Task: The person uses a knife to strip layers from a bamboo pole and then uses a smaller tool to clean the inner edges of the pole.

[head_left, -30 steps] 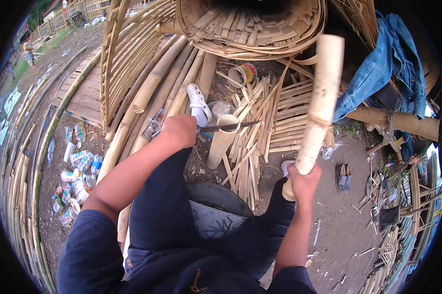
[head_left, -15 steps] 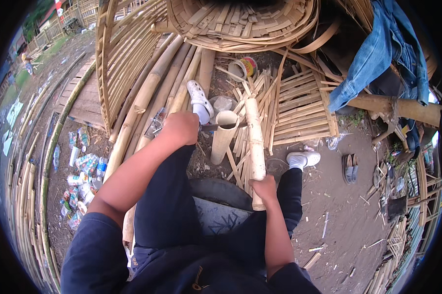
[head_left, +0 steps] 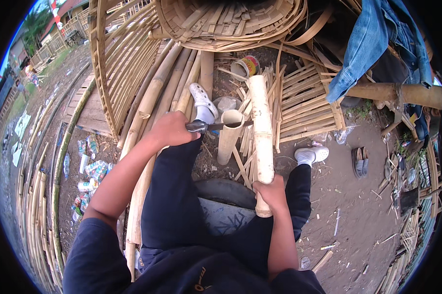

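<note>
My left hand [head_left: 171, 130] is closed round the black handle of a long, narrow, dark-bladed tool [head_left: 197, 127]; whether it is a saw or a knife I cannot tell. The blade crosses the mouth of an upright bamboo tube [head_left: 228, 142], and its far end meets the side of a bamboo pole piece [head_left: 263, 147]. My right hand [head_left: 271, 192] grips that pole piece near its lower end, thumb across it. The piece stands lengthwise before me, its far end over a heap of split bamboo strips [head_left: 245, 159].
Long bamboo poles [head_left: 152, 93] lie to the left beside a slatted bamboo frame [head_left: 125, 83]. A woven basket [head_left: 231, 44] is ahead, with a painted bucket [head_left: 244, 67] below it. Right are a slatted panel [head_left: 306, 103], blue denim [head_left: 363, 49] and shoes [head_left: 360, 162]. Plastic litter [head_left: 91, 171] lies left.
The view has shifted slightly. My left hand has turned, so more of the tool's handle shows. Both hands keep their holds, and the blade stays at the bamboo piece.
</note>
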A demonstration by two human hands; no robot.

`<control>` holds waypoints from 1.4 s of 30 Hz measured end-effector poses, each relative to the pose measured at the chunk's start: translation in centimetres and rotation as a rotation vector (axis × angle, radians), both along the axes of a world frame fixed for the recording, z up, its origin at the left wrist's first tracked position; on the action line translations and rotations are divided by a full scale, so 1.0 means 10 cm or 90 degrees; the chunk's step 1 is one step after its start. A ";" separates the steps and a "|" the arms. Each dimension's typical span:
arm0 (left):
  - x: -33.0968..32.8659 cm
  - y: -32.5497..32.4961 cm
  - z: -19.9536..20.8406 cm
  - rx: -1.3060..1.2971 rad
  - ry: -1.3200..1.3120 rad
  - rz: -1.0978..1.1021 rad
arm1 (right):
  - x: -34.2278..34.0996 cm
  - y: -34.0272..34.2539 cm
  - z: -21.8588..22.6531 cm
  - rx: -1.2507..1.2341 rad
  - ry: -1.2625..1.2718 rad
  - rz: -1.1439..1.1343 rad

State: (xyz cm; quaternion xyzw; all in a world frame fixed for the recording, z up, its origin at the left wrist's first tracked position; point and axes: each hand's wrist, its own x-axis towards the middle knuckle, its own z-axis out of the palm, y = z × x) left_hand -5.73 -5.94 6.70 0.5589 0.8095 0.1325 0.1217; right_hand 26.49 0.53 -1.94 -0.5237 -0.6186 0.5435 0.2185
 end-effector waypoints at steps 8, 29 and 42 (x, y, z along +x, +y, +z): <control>0.35 0.26 0.12 0.039 -0.017 0.025 | -0.06 -0.16 0.12 -0.091 0.027 0.082; 0.10 0.02 -0.23 0.022 -0.042 0.030 | 0.00 -0.40 -0.06 -0.009 0.057 -0.063; 0.38 0.31 -0.23 0.051 -0.029 0.002 | 0.11 -0.16 0.40 0.281 0.061 -0.022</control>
